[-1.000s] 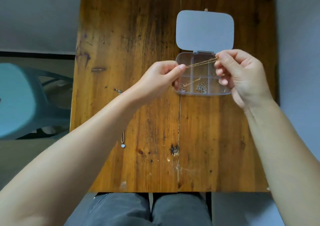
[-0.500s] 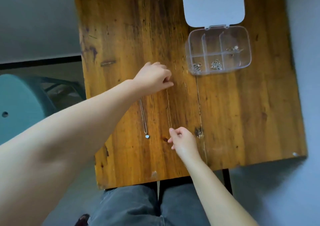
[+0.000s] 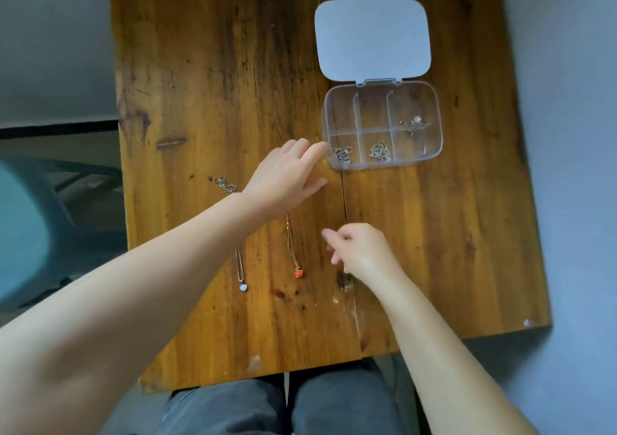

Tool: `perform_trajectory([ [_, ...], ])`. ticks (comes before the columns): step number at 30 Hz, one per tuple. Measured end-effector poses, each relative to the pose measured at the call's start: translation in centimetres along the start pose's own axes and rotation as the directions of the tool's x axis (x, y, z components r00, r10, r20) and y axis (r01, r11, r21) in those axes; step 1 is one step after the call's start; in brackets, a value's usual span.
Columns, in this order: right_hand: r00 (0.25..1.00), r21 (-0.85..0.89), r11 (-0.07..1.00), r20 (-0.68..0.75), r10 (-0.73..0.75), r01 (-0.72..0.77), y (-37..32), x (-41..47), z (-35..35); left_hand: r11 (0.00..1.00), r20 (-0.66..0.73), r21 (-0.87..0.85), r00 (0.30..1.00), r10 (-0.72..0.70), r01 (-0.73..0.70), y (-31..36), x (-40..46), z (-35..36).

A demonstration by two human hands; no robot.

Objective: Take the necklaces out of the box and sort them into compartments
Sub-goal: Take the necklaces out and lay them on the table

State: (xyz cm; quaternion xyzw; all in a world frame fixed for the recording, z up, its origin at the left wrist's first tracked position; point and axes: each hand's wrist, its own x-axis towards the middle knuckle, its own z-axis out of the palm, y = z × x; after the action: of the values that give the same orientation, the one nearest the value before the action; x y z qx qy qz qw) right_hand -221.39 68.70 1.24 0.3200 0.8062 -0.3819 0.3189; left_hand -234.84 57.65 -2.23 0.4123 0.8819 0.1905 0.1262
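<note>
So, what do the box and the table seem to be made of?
The box looks like clear, glossy plastic: the table shows through its walls and dividers. Its lid seems matte, opaque pale plastic. The table looks like varnished wood, with visible grain, knots and scratches.

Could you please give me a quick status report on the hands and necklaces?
Left hand open, right hand empty. Gold necklace flat on table. Box open, unobstructed.

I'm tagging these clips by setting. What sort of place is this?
Probably a plain room at home, though that is uncertain: a worn wooden table pushed near bare pale walls, a teal plastic chair beside it, and a small clear jewellery box as the only equipment.
</note>
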Motion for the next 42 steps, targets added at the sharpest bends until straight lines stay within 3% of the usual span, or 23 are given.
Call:
perform_trajectory([
  [3,0.925,-0.017,0.986,-0.345,-0.161,0.165,0.0,2.8,-8.4,0.998,-0.018,-0.025,0.998,-0.052,0.052,1.9,0.8,0.5],
  [6,0.841,-0.3,0.937,-0.447,-0.305,0.18,-0.3,7.2,-15.1,0.988,-0.048,-0.081,0.989,-0.139,0.135,2.7,1.5,1.0],
  [8,0.88,-0.578,0.809,-0.322,-0.348,0.109,-1.1,10.0,-17.7,0.976,-0.086,-0.118,0.977,-0.195,0.184,3.0,1.9,1.3],
  [10,0.927,-0.801,0.59,-0.135,-0.35,0.106,-1.9,11.9,-18.7,0.971,-0.1,-0.124,0.971,-0.218,0.205,3.1,1.9,1.5],
  [13,0.93,-0.925,0.336,0.049,-0.365,0.18,-2.3,13.3,-18.8,0.964,-0.11,-0.124,0.962,-0.249,0.235,3.2,1.8,1.8],
  [16,0.933,-0.948,0.25,0.101,-0.346,0.196,-2.3,13.9,-18.9,0.958,-0.121,-0.127,0.954,-0.273,0.258,3.4,1.7,1.9],
  [21,0.916,-0.884,0.369,0.14,-0.376,0.287,-1.6,14.3,-19.5,0.951,-0.142,-0.13,0.944,-0.298,0.28,3.6,1.7,2.1],
  [27,0.84,-0.734,0.573,-0.009,-0.543,0.364,-0.7,11.5,-20.6,0.95,-0.112,-0.136,0.948,-0.298,0.282,3.8,1.7,1.6],
  [29,0.812,-0.566,0.7,-0.088,-0.577,0.436,-0.7,9.5,-21.0,0.947,-0.098,-0.102,0.945,-0.313,0.303,4.2,1.8,1.2],
  [32,0.823,-0.122,0.827,-0.09,-0.56,0.549,-1.1,5.6,-21.0,0.948,-0.111,-0.056,0.942,-0.317,0.312,5.4,2.2,0.1],
  [34,0.818,0.102,0.813,-0.025,-0.574,0.573,-1.6,3.2,-20.5,0.931,-0.131,-0.278,0.951,-0.28,0.236,7.2,2.7,-1.5],
  [37,0.789,0.308,0.756,0.03,-0.614,0.577,-2.2,0.6,-19.2,0.761,-0.006,-0.639,0.988,-0.153,0.114,9.8,3.7,-4.4],
  [40,0.804,0.361,0.742,-0.038,-0.593,0.564,-1.8,-0.7,-17.8,0.622,0.205,-0.755,0.976,-0.078,0.208,9.7,3.3,-6.2],
  [42,0.848,0.316,0.79,-0.119,-0.516,0.525,-0.7,-1.0,-16.2,0.598,0.264,-0.751,0.958,-0.115,0.279,8.0,2.4,-6.7],
])
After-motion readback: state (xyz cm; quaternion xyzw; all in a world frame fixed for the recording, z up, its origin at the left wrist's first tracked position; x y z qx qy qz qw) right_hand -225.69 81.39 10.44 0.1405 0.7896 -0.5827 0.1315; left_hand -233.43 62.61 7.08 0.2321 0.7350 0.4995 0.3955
